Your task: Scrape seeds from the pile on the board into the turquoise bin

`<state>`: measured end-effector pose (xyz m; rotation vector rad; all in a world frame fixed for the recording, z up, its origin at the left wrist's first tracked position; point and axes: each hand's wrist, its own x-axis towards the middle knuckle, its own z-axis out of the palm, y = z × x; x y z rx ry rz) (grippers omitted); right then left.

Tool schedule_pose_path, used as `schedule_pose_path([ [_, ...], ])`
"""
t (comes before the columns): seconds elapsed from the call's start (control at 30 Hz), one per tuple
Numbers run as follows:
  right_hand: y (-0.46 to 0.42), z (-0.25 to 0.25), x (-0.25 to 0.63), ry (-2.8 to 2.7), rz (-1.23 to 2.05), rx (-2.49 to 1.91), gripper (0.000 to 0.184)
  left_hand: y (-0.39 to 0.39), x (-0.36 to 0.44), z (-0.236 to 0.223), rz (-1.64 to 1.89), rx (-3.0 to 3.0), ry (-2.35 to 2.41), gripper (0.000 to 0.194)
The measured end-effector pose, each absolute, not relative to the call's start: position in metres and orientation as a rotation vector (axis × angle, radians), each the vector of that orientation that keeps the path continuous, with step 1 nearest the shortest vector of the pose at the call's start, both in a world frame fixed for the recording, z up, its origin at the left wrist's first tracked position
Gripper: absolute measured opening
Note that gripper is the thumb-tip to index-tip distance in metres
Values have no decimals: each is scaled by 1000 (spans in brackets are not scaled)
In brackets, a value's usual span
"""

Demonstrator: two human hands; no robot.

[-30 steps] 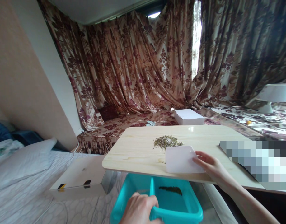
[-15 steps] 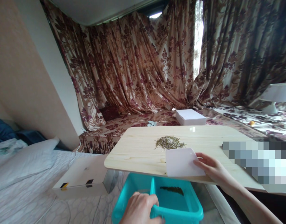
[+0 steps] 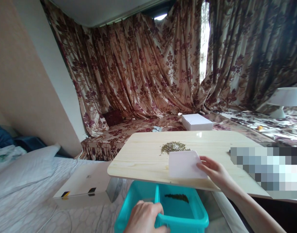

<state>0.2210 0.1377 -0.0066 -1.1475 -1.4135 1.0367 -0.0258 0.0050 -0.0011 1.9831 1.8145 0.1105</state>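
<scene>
My right hand (image 3: 212,170) grips the right edge of a flat white card-like sheet (image 3: 184,165), held over the light wooden tabletop (image 3: 133,155). Behind the sheet's upper edge lies a loose pile of small green-brown grains (image 3: 174,147), partly covered from view. Below the table's near edge, my left hand (image 3: 147,216) is closed on the middle divider of a turquoise two-compartment bin (image 3: 182,223). In the right compartment rests a strip of dark green grains (image 3: 177,197). My left hand hides much of the left compartment.
A white box (image 3: 85,184) lies on the quilted bed (image 3: 24,194) at left. Beyond the table are another white box (image 3: 198,122) and a small cloth (image 3: 157,128) on a patterned ledge. A lamp (image 3: 287,97) stands at right. A pixelated patch covers the table's right end.
My right hand has moved the white sheet slightly up and left, closer to the grain pile. My left hand stays on the bin.
</scene>
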Motion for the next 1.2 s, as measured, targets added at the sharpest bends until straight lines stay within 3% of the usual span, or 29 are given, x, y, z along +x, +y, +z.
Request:
schedule_pose_path([
  [0.23,143,1,233,-1293,797,-1224,41,9,-26,-4,101,1998,1804,22],
  [0.57,145,-7,231,-1310,836,-1193,33,6,-25,-4,102,2005,1800,22],
  [1.2,128,0,217,-1391,946,-1209,41,8,-26,-3,77,1990,1788,23],
])
